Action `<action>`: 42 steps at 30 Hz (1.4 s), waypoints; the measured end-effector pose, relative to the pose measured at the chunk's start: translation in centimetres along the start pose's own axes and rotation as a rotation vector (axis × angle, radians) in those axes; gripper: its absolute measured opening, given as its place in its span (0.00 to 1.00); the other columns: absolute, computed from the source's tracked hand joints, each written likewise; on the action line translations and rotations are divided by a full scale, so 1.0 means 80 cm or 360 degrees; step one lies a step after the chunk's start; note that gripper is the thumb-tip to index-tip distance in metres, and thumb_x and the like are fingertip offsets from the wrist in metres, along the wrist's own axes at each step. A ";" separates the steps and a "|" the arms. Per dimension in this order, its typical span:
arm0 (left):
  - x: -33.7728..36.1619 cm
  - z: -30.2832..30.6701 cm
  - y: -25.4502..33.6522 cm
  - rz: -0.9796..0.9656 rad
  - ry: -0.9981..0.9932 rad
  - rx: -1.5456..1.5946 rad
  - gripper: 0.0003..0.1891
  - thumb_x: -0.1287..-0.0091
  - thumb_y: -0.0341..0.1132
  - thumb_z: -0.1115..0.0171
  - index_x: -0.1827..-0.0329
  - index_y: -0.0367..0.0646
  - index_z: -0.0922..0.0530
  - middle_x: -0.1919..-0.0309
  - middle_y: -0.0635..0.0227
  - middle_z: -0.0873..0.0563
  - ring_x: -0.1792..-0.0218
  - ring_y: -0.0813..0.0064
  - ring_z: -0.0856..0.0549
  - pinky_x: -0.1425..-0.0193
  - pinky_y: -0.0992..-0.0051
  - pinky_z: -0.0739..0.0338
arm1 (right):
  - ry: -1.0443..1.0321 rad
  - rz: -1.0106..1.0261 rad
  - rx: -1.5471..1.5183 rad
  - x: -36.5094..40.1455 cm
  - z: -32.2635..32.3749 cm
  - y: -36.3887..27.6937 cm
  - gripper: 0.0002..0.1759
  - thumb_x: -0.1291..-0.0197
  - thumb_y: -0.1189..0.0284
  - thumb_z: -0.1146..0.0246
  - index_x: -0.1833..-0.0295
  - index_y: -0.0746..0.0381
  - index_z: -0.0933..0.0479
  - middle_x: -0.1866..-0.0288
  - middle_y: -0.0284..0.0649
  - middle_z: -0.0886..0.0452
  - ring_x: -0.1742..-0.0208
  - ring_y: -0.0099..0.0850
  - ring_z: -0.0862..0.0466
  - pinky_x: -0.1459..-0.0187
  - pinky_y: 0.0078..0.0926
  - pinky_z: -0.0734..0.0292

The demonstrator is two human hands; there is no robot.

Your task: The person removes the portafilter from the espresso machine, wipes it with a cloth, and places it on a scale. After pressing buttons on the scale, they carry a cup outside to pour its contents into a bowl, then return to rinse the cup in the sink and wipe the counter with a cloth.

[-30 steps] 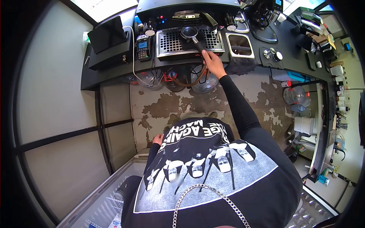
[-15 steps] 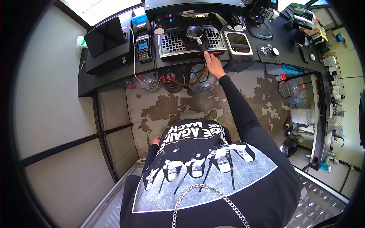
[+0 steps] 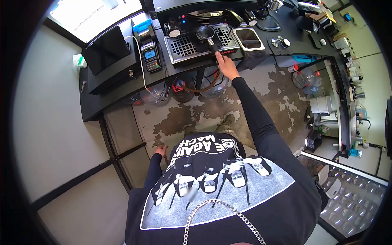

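Observation:
My right hand (image 3: 226, 66) is closed round the black handle of a portafilter (image 3: 206, 33). The round metal basket of this portafilter faces up over the slotted drip tray (image 3: 179, 45) of an espresso machine (image 3: 192, 11). Low at my left side hangs my left hand (image 3: 161, 150), away from the counter. Its fingers show small and look loosely apart, with nothing visible in them.
Left of the drip tray stand a card terminal (image 3: 150, 57) and a dark screen (image 3: 105, 51). A metal-rimmed bin (image 3: 248, 39) and a tamper (image 3: 281, 41) lie to the right. Water bottles (image 3: 155, 93) stand below the counter; its front edge runs before me.
My view has turned slightly, so the counter sits differently in it. My right hand still grips the portafilter over the tray. More of my left hand shows now.

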State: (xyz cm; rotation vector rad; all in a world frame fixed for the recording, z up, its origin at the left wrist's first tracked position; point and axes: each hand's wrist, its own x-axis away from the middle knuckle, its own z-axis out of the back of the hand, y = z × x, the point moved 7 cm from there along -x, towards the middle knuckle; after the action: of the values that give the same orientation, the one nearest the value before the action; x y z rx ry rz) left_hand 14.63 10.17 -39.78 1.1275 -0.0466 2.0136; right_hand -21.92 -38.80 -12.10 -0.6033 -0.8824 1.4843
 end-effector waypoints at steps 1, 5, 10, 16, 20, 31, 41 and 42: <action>-0.002 0.011 0.007 -0.0001 -0.0051 0.0040 0.30 0.28 0.58 0.45 0.40 0.39 0.17 0.45 0.48 0.13 0.40 0.52 0.16 0.36 0.61 0.23 | 0.0083 0.0077 0.0006 -0.003 -0.003 0.004 0.42 0.29 0.36 0.52 0.62 0.69 0.20 0.66 0.54 0.18 0.59 0.50 0.18 0.52 0.43 0.25; 0.012 0.041 0.038 -0.0047 0.0187 0.0150 0.26 0.29 0.56 0.47 0.44 0.44 0.15 0.50 0.51 0.12 0.45 0.51 0.14 0.38 0.58 0.22 | 0.0152 0.0146 0.0023 -0.001 -0.003 0.006 0.41 0.29 0.37 0.51 0.65 0.68 0.21 0.76 0.43 0.19 0.71 0.36 0.16 0.63 0.33 0.23; 0.000 -0.009 0.031 -0.0017 0.0129 0.0243 0.25 0.28 0.55 0.45 0.46 0.42 0.15 0.51 0.52 0.11 0.46 0.52 0.13 0.39 0.59 0.21 | 0.0112 0.0159 -0.0001 -0.003 -0.006 0.008 0.40 0.29 0.37 0.51 0.65 0.68 0.21 0.76 0.43 0.18 0.72 0.36 0.15 0.64 0.33 0.23; -0.002 -0.087 0.020 0.0027 0.0059 0.0180 0.26 0.29 0.56 0.44 0.44 0.43 0.15 0.52 0.53 0.10 0.47 0.53 0.12 0.40 0.60 0.21 | -0.0219 -0.0045 -0.0410 0.009 -0.025 0.013 0.41 0.33 0.33 0.48 0.68 0.66 0.21 0.76 0.41 0.18 0.73 0.34 0.16 0.65 0.32 0.22; 0.008 -0.122 0.021 0.0236 0.0038 0.0079 0.26 0.29 0.57 0.45 0.40 0.48 0.16 0.48 0.54 0.11 0.44 0.54 0.13 0.38 0.60 0.21 | -0.0344 -0.0024 -0.0482 0.010 -0.022 0.005 0.38 0.29 0.38 0.47 0.68 0.66 0.23 0.79 0.34 0.23 0.79 0.24 0.21 0.72 0.25 0.26; -0.070 -0.182 0.125 0.0075 0.0197 0.0599 0.29 0.29 0.56 0.41 0.41 0.38 0.18 0.51 0.49 0.11 0.48 0.57 0.12 0.42 0.64 0.20 | -0.0766 -0.0009 -0.0440 0.001 -0.005 -0.011 0.44 0.34 0.30 0.50 0.68 0.67 0.22 0.78 0.37 0.20 0.79 0.26 0.18 0.71 0.25 0.22; -0.051 -0.168 0.119 0.0139 0.0418 0.0383 0.20 0.34 0.50 0.36 0.54 0.41 0.13 0.64 0.48 0.11 0.59 0.55 0.11 0.52 0.63 0.20 | -0.0663 -0.0064 -0.0430 0.008 -0.009 -0.008 0.44 0.34 0.30 0.50 0.67 0.67 0.22 0.78 0.37 0.20 0.78 0.26 0.18 0.71 0.25 0.23; -0.026 -0.174 0.085 0.0140 0.0424 0.0382 0.20 0.34 0.50 0.36 0.54 0.41 0.13 0.64 0.48 0.11 0.59 0.55 0.11 0.52 0.63 0.20 | -0.0634 -0.0094 -0.0442 0.008 -0.010 -0.006 0.44 0.34 0.30 0.49 0.67 0.67 0.22 0.78 0.37 0.20 0.78 0.25 0.19 0.71 0.25 0.23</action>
State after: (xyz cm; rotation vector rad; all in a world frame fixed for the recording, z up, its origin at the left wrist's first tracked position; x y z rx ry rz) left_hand 1.02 9.77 -47.35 1.0050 0.2931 2.2774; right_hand -21.05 -38.08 -12.07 -0.4824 -1.4203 1.4634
